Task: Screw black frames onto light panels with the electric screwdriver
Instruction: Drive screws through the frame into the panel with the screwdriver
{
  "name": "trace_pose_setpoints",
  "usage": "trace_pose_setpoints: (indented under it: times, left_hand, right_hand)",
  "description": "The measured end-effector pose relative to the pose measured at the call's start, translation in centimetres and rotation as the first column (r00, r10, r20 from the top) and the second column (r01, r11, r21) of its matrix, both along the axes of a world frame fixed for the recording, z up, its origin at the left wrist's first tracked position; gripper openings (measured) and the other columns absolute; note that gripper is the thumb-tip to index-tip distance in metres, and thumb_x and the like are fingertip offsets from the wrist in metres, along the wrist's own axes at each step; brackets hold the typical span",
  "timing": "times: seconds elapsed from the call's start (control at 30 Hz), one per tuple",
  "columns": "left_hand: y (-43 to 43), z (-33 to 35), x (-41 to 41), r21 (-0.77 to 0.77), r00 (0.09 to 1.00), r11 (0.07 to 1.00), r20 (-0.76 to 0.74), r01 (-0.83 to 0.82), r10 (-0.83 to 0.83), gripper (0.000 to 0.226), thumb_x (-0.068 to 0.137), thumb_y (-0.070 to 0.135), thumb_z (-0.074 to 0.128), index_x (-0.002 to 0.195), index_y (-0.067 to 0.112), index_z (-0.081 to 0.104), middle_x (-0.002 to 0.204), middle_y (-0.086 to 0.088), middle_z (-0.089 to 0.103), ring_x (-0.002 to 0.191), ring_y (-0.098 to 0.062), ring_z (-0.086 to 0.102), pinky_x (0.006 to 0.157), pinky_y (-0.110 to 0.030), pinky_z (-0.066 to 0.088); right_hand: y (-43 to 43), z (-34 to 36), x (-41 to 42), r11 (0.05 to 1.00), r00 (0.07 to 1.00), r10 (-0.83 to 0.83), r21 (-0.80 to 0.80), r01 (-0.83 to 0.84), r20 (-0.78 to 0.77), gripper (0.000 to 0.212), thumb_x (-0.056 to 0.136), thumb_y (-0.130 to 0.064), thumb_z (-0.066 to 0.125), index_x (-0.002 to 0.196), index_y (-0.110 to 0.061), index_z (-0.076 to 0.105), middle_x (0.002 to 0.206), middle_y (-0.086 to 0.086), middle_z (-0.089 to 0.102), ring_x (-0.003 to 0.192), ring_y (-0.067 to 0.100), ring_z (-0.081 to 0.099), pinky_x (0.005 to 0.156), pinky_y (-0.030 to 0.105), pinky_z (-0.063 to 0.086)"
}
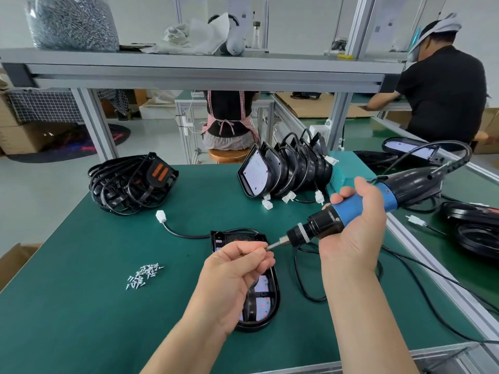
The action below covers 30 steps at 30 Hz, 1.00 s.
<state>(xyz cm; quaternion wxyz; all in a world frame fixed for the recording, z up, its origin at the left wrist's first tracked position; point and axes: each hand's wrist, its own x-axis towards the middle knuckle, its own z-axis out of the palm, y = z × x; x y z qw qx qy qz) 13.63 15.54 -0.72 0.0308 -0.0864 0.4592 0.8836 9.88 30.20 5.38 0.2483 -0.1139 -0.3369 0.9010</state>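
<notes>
Occlusion first: my left hand [237,268] and wrist cover most of the light panel [263,303], which lies flat on the green mat [81,319] at lower centre of the frame. Only its lit face and part of the black frame [259,293] across it show. The panel's cable runs left to a white connector [160,215].

I cannot tell whether a screw sits between my left fingertips; they hide that spot.

On the shelf at upper left stands a clear bag [73,20] packed with small grey metal pieces, too blurred to identify. Loose screws [143,273] lie in a small pile on the mat, left of the panel. A heap of spare frames [129,182] sits at centre left; a row of upright panels [283,171] stands at centre.

Grip, left: fingers curled, fingertips pinching the tip of the bit [272,245] above the panel.

Grip, right: my right hand [351,233] wraps fully round the blue barrel of the electric screwdriver [359,209], which is tilted down to the left.
</notes>
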Motion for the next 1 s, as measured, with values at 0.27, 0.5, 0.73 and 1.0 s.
trace_pose_setpoints:
  times: [0.27, 0.5, 0.73, 1.0]
  left_hand:
    - [0.6, -0.5, 0.2, -0.323, 0.937, 0.912, -0.316, -0.254, 0.149, 0.028, 0.086, -0.008, 0.069, 0.084, 0.018, 0.080, 0.081, -0.011, 0.077, 0.073, -0.019, 0.075, 0.069, -0.017, 0.056]
    - [0.8, -0.7, 0.2, -0.259, 0.945, 0.942, -0.300, -0.213, 0.131, 0.038, 0.086, -0.007, 0.068, 0.115, 0.018, 0.068, 0.084, -0.013, 0.076, 0.078, -0.021, 0.076, 0.071, -0.018, 0.057]
    - [0.6, -1.3, -0.2, -0.248, 0.964, 0.958, -0.255, -0.141, 0.076, 0.042, 0.086, -0.005, 0.071, 0.121, 0.017, 0.063, 0.089, -0.017, 0.076, 0.083, -0.026, 0.077, 0.073, -0.020, 0.058]
    - [-1.6, -2.7, -0.8, -0.482, 0.962, 0.852, -0.261, -0.204, 0.082, 0.047, 0.083, 0.003, 0.079, 0.120, 0.025, 0.061, 0.090, -0.001, 0.077, 0.084, -0.017, 0.073, 0.076, -0.023, 0.057]
  right_hand:
    - [0.6, -0.8, -1.6, 0.979, 0.988, -0.057, -0.187, 0.084, 0.141, 0.019, 0.090, -0.019, 0.071, 0.103, -0.017, 0.057, 0.060, -0.009, 0.059, 0.059, 0.010, 0.061, 0.058, 0.020, 0.052]
    - [0.5, -1.2, -1.8, 0.983, 0.987, -0.031, -0.177, 0.059, 0.157, 0.019, 0.089, -0.020, 0.071, 0.100, -0.020, 0.056, 0.062, -0.009, 0.059, 0.058, 0.009, 0.061, 0.059, 0.021, 0.052]
    - [0.4, -0.9, -2.1, 0.987, 0.990, -0.046, -0.147, 0.066, 0.133, 0.022, 0.088, -0.019, 0.072, 0.105, -0.018, 0.059, 0.065, -0.007, 0.059, 0.059, 0.010, 0.061, 0.058, 0.020, 0.053]
    - [0.0, -0.8, -3.0, 0.996, 0.995, -0.088, -0.019, 0.089, 0.045, 0.014, 0.089, -0.016, 0.070, 0.093, -0.018, 0.056, 0.064, -0.005, 0.056, 0.057, 0.012, 0.059, 0.057, 0.020, 0.052]
